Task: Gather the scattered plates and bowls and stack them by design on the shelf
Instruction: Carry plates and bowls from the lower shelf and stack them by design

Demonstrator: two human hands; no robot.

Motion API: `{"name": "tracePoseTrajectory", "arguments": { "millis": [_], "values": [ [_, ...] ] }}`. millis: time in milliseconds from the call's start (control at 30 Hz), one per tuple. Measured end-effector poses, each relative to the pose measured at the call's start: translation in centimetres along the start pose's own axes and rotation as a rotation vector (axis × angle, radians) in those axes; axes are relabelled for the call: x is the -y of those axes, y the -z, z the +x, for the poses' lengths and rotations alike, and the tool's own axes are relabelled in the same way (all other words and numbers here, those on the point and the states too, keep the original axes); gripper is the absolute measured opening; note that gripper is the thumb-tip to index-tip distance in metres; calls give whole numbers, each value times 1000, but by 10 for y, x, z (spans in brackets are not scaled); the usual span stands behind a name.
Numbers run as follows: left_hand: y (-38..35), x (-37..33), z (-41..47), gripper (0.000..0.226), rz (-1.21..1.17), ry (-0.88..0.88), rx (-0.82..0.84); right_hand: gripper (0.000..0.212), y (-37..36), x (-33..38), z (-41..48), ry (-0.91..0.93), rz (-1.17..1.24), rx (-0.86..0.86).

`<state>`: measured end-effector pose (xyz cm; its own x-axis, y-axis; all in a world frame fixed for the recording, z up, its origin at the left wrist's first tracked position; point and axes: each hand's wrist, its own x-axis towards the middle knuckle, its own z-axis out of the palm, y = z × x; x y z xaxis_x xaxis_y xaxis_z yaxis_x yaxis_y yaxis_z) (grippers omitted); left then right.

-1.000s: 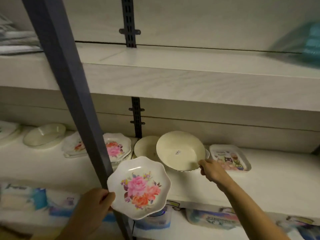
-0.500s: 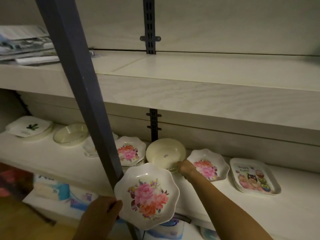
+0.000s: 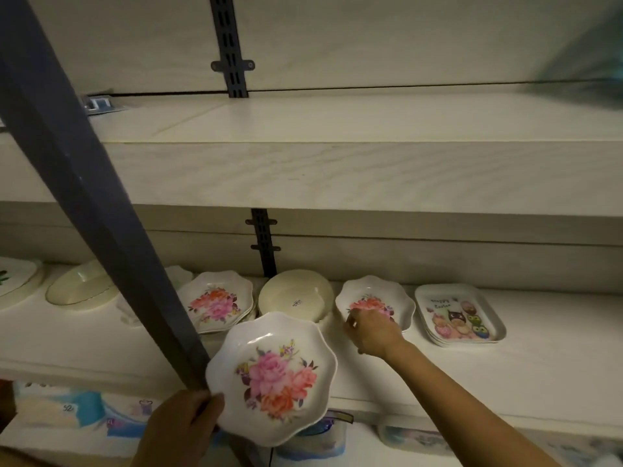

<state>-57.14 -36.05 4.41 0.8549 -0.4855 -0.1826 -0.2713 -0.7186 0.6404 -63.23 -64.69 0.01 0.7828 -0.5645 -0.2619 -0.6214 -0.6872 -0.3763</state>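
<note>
My left hand (image 3: 183, 424) grips the left rim of a scalloped white plate with pink roses (image 3: 273, 375), held in front of the shelf edge. My right hand (image 3: 371, 330) reaches onto the middle shelf (image 3: 505, 375) and its fingers curl at the near rim of a second rose plate (image 3: 374, 299). A cream bowl (image 3: 295, 294) rests upside down on another dish just left of that plate. A third rose plate (image 3: 215, 301) lies further left on a small stack. A clear glass bowl (image 3: 79, 288) and a leaf-print plate (image 3: 15, 276) lie at the far left.
A dark metal upright (image 3: 101, 237) slants across the left, hiding part of the shelf. A stack of rectangular cartoon trays (image 3: 458, 313) sits at the right. The upper shelf (image 3: 337, 129) holds a small packet at its left. Packaged goods fill the lower shelf (image 3: 77, 412).
My right hand set the cream bowl down upside down and shifted right to the second rose plate. My left hand kept its plate. The camera moved closer.
</note>
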Motion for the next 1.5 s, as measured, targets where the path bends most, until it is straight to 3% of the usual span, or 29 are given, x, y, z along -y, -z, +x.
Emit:
{"name": "tracePoseTrajectory", "arguments": {
  "millis": [267, 533, 700, 800, 900, 967, 1100, 1167, 1233, 1367, 1500],
  "values": [
    [-41, -58, 27, 33, -70, -10, 93, 32, 66, -96, -92, 2, -123, 4],
    [-103, -106, 88, 42, -26, -119, 34, 27, 90, -162, -135, -31, -113, -15],
    [-137, -125, 135, 41, 157, -116, 79, 11, 95, -174, -140, -63, -59, -13],
    [-148, -139, 149, 36, 268, -102, 127, 23, 98, -175, -142, -57, -60, 12],
    [-154, -147, 160, 38, 369, -78, 144, 9, 98, -178, -143, -77, -52, -5],
    [-156, -148, 166, 38, 420, -64, 158, 16, 97, -177, -143, -81, -51, 1],
    [-157, -150, 171, 41, 526, -69, 170, 55, 102, -173, -144, -84, -60, 30],
    [-158, -148, 173, 44, 591, -100, 158, 36, 101, -176, -142, -105, -74, 16],
    [-158, -146, 173, 47, 675, -160, 124, 32, 100, -176, -140, -112, -79, 6],
    [-157, -144, 162, 51, 776, -302, -8, 77, 101, -170, -134, -68, -96, 25],
    [-147, -135, 135, 43, 776, -420, -96, 38, 99, -159, -126, -17, -128, 2]
  ]
}}
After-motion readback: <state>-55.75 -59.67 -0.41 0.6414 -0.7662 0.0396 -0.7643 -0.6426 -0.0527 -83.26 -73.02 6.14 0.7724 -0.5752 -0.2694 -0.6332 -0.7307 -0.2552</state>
